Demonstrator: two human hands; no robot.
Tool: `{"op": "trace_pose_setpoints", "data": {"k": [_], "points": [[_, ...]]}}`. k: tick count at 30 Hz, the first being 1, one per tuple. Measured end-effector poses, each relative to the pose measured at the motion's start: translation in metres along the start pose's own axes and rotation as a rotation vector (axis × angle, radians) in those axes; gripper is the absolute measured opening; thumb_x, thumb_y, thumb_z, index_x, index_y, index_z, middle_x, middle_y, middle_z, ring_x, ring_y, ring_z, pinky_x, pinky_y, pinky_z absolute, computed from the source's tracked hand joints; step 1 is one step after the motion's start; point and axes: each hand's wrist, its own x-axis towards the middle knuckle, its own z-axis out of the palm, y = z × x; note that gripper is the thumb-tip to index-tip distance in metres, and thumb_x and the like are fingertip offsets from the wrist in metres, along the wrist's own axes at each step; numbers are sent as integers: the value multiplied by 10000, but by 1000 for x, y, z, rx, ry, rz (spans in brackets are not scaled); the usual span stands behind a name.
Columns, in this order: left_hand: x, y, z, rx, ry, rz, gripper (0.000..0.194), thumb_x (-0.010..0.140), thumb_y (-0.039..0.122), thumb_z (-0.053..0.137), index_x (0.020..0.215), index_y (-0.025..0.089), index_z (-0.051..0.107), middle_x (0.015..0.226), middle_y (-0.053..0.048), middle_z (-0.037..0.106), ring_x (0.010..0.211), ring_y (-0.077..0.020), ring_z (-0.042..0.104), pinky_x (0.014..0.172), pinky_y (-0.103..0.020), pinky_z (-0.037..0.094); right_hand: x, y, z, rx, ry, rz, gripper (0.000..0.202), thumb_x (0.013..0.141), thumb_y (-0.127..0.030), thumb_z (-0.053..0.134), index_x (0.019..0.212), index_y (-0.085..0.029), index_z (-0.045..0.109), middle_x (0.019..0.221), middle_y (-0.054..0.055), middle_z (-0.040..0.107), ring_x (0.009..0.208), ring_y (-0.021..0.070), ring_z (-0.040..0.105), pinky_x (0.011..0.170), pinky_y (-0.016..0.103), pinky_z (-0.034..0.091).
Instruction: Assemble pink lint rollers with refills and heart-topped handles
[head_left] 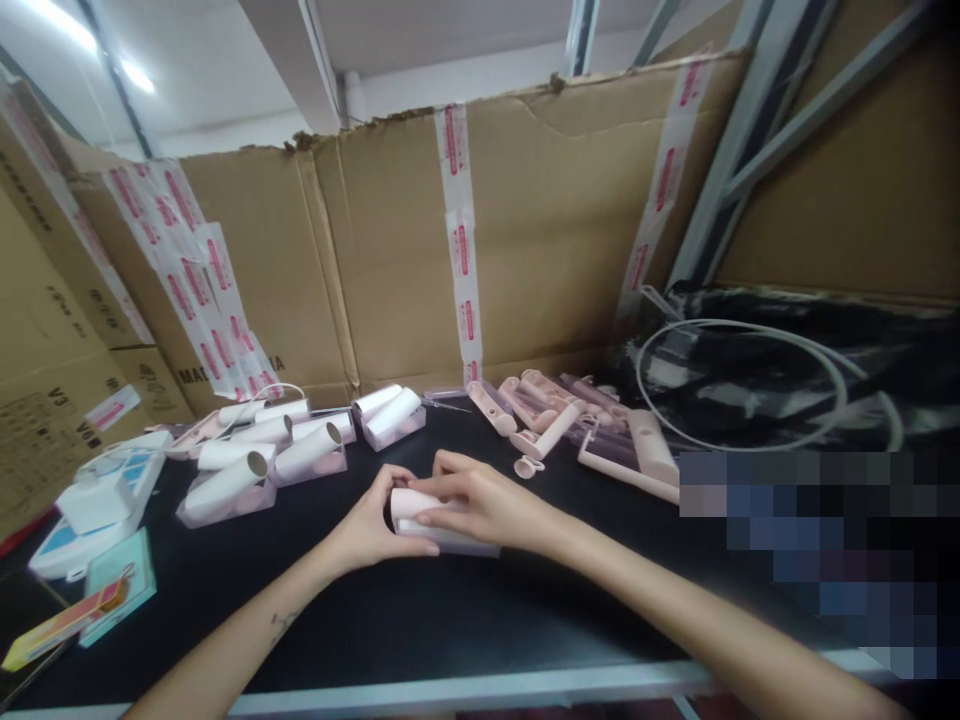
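Hands meet at the middle of the black table [450, 620], both closed on one pale roller piece [442, 532]: a white roll seated in a clear or whitish case. The left hand [369, 530] cups the roll's near end, thumb stretched along the lower edge. The right hand [480, 505] lies over the top, fingers curled down across it, index tip pressing the front face.

Judged from this grip, the work is seating the roll in its case. It goes best with the left hand as a steady stop against the end while the right presses evenly along the length, so the piece does not tilt or slide on the smooth table top.

Left of the held piece, a group of finished-looking rolls in clear cases [262, 465] lies in rows. Behind and to the right of it sits a heap of pink handles [555, 415]. Farther right is a white cable loop [742, 385] on dark material.

Much of the held piece is covered by fingers, so whether the roll is fully seated cannot be told. A pixelated block hides the area right of it. At the far left, a white and blue device [97, 510] and small cards are too blurred to read. The cardboard wall [555, 230] closes off everything behind.
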Motion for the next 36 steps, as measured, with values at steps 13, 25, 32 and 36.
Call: {"op": "trace_pose_setpoints", "data": {"k": [13,25,32,36], "points": [[-2,-1,-5,-23,-22,22,708,606,331,752,1198,234,376,1149,-84,545,1107,-259,515,964,-393,382,-62,93,-126,-696,378,950,312,824,-253,424,969,-200,695,1014,98,670,918,250,609,719,298,416],[-4,5,-4,63,24,23,582,716,331,645,1215,229,364,1127,-88,572,1140,-260,500,935,-377,401,-40,101,-83,-675,157,770,310,837,-249,434,1079,-158,603,1145,136,577,1053,248,529,864,305,361],[-2,-1,-3,-41,-51,21,691,693,330,675,1253,224,285,1102,-74,552,992,-211,557,897,-361,416,-7,134,-75,-678,156,899,372,833,-313,493,1086,-47,555,1074,249,580,1021,325,549,837,400,375],[-1,-2,-4,-59,-50,37,672,692,323,679,1240,221,304,1089,-64,542,947,-192,559,872,-354,431,1,134,-96,-623,161,939,279,750,-341,603,883,-98,637,940,204,644,911,300,609,750,360,415]]}}
